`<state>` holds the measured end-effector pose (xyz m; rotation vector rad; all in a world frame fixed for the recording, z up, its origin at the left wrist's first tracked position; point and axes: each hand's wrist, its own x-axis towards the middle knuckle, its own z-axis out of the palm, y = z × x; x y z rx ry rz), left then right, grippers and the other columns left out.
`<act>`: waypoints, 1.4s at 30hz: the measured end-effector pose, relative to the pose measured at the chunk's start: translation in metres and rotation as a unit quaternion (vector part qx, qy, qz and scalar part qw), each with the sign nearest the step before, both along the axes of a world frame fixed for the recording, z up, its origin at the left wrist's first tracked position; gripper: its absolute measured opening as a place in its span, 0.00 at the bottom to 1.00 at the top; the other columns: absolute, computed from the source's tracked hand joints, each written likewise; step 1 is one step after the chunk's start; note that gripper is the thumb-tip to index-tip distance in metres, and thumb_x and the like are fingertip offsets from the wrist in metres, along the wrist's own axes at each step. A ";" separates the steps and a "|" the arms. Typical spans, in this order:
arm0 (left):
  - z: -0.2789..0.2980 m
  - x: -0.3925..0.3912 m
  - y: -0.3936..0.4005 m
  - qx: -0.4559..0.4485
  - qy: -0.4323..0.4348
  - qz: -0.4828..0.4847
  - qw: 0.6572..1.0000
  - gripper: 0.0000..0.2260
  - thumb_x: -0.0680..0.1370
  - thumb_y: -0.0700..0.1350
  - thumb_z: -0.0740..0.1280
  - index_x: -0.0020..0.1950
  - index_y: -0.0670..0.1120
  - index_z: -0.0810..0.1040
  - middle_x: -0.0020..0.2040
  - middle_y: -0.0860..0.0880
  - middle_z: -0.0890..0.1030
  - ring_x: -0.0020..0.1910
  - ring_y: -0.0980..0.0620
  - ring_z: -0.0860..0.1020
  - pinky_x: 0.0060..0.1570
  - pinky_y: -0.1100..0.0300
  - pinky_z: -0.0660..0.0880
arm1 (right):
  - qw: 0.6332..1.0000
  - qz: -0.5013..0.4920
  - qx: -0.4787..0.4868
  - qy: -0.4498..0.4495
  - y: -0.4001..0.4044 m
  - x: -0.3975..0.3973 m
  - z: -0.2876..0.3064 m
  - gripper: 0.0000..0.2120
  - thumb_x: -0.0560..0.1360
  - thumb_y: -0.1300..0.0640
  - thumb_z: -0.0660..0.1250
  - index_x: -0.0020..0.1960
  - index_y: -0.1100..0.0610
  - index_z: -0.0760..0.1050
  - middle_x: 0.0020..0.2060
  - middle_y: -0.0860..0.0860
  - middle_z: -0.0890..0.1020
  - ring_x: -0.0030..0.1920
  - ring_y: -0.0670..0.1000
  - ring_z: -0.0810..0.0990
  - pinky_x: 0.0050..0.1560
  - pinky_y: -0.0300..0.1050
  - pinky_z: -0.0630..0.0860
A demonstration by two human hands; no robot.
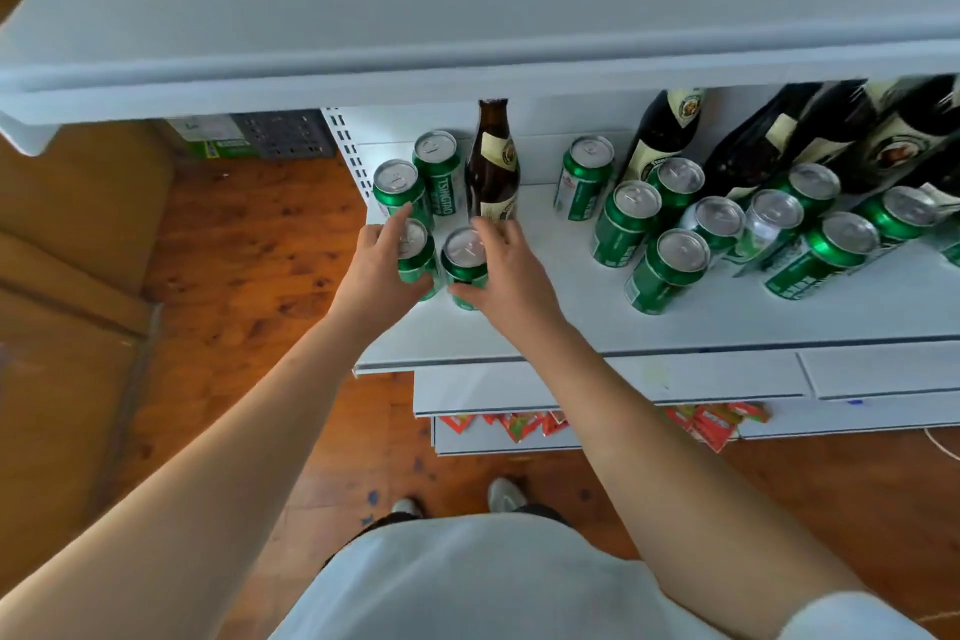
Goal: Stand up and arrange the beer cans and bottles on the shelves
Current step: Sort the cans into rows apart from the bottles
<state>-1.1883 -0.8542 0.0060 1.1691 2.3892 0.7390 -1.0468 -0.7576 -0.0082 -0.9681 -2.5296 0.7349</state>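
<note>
Green cans point(415, 252) stand upright, gripped by both hands point(376, 270).

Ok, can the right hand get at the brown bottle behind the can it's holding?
Probably yes. The right hand grips a front can, and the brown bottle stands upright just behind it with nothing between. Its fingers would have to let go of the can first.
</note>
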 end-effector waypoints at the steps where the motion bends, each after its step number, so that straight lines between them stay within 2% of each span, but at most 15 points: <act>1: 0.001 0.000 -0.001 -0.017 0.005 -0.005 1.000 0.39 0.74 0.46 0.74 0.79 0.52 0.55 0.70 0.44 0.65 0.67 0.46 0.68 0.65 0.56 0.69 | 1.000 0.009 -0.010 -0.004 0.001 -0.006 0.002 0.39 0.68 0.48 0.76 0.73 0.55 0.63 0.65 0.55 0.70 0.60 0.57 0.75 0.53 0.50 0.77; 3: 0.006 0.003 -0.001 -0.021 0.063 0.001 0.998 0.39 0.74 0.46 0.73 0.79 0.50 0.54 0.73 0.43 0.62 0.71 0.44 0.63 0.69 0.48 0.67 | 1.000 0.016 -0.020 -0.015 0.005 -0.004 0.008 0.42 0.69 0.47 0.76 0.75 0.57 0.60 0.69 0.57 0.67 0.65 0.57 0.72 0.59 0.51 0.75; 5: 0.016 0.015 0.000 0.064 0.145 0.018 0.987 0.32 0.74 0.42 0.70 0.76 0.47 0.62 0.71 0.44 0.65 0.70 0.44 0.63 0.67 0.47 0.69 | 0.998 -0.028 0.042 0.023 0.007 0.019 0.017 0.36 0.71 0.47 0.74 0.72 0.58 0.65 0.66 0.57 0.70 0.62 0.57 0.73 0.57 0.51 0.76; 7: 0.028 0.037 0.007 0.179 0.177 -0.002 0.968 0.23 0.75 0.39 0.67 0.70 0.45 0.69 0.66 0.46 0.70 0.66 0.47 0.68 0.63 0.54 0.73 | 0.971 -0.160 0.137 0.111 0.014 0.060 0.022 0.24 0.74 0.49 0.71 0.64 0.60 0.71 0.59 0.56 0.73 0.57 0.56 0.74 0.53 0.49 0.76; 8: 0.034 0.049 0.013 0.211 0.174 -0.024 0.962 0.20 0.76 0.39 0.66 0.68 0.45 0.72 0.64 0.46 0.72 0.64 0.48 0.70 0.60 0.57 0.73 | 0.946 -0.243 0.161 0.139 0.020 0.082 0.022 0.22 0.74 0.49 0.70 0.62 0.60 0.72 0.57 0.56 0.74 0.56 0.55 0.73 0.54 0.47 0.74; 11: 0.042 0.081 0.047 0.237 0.121 -0.090 0.960 0.17 0.77 0.41 0.66 0.66 0.46 0.73 0.61 0.48 0.74 0.58 0.50 0.75 0.52 0.59 0.75 | 0.899 -0.396 0.104 0.155 0.040 0.136 0.013 0.32 0.71 0.43 0.71 0.65 0.62 0.69 0.60 0.59 0.71 0.59 0.56 0.69 0.59 0.45 0.68; 13: 0.039 0.097 0.077 0.220 0.073 -0.106 0.967 0.18 0.77 0.43 0.66 0.67 0.46 0.73 0.61 0.48 0.74 0.56 0.49 0.77 0.51 0.55 0.77 | 0.909 -0.385 0.038 0.158 0.050 0.152 0.003 0.37 0.69 0.41 0.73 0.66 0.65 0.66 0.61 0.61 0.70 0.60 0.53 0.67 0.59 0.44 0.67; 16: 0.028 0.117 0.120 0.149 0.064 -0.137 0.977 0.22 0.76 0.46 0.68 0.69 0.44 0.69 0.62 0.44 0.74 0.57 0.44 0.76 0.54 0.48 0.76 | 0.928 -0.341 -0.011 0.150 0.052 0.154 -0.008 0.39 0.66 0.40 0.75 0.64 0.64 0.65 0.59 0.59 0.71 0.58 0.53 0.68 0.57 0.45 0.70; 20: 0.017 0.135 0.163 0.053 0.056 -0.184 0.980 0.30 0.76 0.48 0.70 0.75 0.46 0.63 0.70 0.44 0.68 0.64 0.43 0.72 0.57 0.47 0.74 | 0.921 -0.366 -0.046 0.125 0.055 0.145 -0.012 0.38 0.65 0.42 0.76 0.66 0.61 0.65 0.60 0.57 0.74 0.58 0.57 0.74 0.53 0.47 0.74; 23: 0.005 0.139 0.177 0.014 0.032 -0.203 0.979 0.32 0.75 0.48 0.72 0.75 0.51 0.62 0.68 0.44 0.70 0.63 0.42 0.74 0.58 0.46 0.74 | 0.919 -0.373 -0.051 0.118 0.058 0.141 -0.013 0.37 0.67 0.46 0.76 0.67 0.60 0.64 0.60 0.57 0.75 0.58 0.58 0.77 0.53 0.48 0.76; 29: 0.005 0.137 0.166 0.038 0.017 -0.164 0.986 0.29 0.70 0.50 0.75 0.68 0.53 0.67 0.60 0.44 0.76 0.54 0.41 0.77 0.49 0.50 0.76 | 0.950 -0.298 -0.043 0.087 0.059 0.158 -0.015 0.30 0.67 0.46 0.76 0.60 0.57 0.68 0.54 0.53 0.79 0.53 0.56 0.78 0.48 0.45 0.75; 33: 0.016 0.129 0.116 0.060 0.075 -0.112 0.989 0.29 0.69 0.53 0.75 0.67 0.53 0.67 0.55 0.47 0.77 0.49 0.42 0.79 0.44 0.47 0.79 | 0.957 -0.252 -0.070 0.121 0.058 0.161 -0.011 0.26 0.66 0.45 0.77 0.56 0.55 0.71 0.52 0.49 0.81 0.53 0.52 0.79 0.48 0.45 0.77; 37: 0.019 0.130 0.076 0.068 0.138 -0.093 0.984 0.30 0.69 0.55 0.75 0.65 0.50 0.66 0.57 0.49 0.77 0.47 0.44 0.80 0.38 0.51 0.78 | 0.966 -0.200 -0.060 0.151 0.065 0.135 0.000 0.27 0.65 0.48 0.79 0.59 0.56 0.73 0.53 0.50 0.80 0.53 0.49 0.77 0.49 0.36 0.70; 40: 0.008 0.128 0.062 0.055 0.146 -0.091 0.983 0.29 0.68 0.54 0.75 0.63 0.48 0.67 0.56 0.48 0.77 0.47 0.43 0.79 0.38 0.52 0.75 | 0.979 -0.169 -0.031 0.114 0.078 0.109 0.007 0.27 0.66 0.50 0.79 0.59 0.58 0.74 0.53 0.54 0.76 0.54 0.51 0.74 0.47 0.34 0.64; 42: 0.002 0.124 0.058 0.051 0.165 -0.098 0.980 0.29 0.68 0.54 0.75 0.64 0.47 0.68 0.56 0.47 0.77 0.52 0.43 0.77 0.43 0.52 0.74 | 0.985 -0.142 -0.052 0.084 0.085 0.092 0.009 0.28 0.66 0.52 0.78 0.62 0.58 0.73 0.56 0.55 0.74 0.55 0.51 0.74 0.49 0.34 0.63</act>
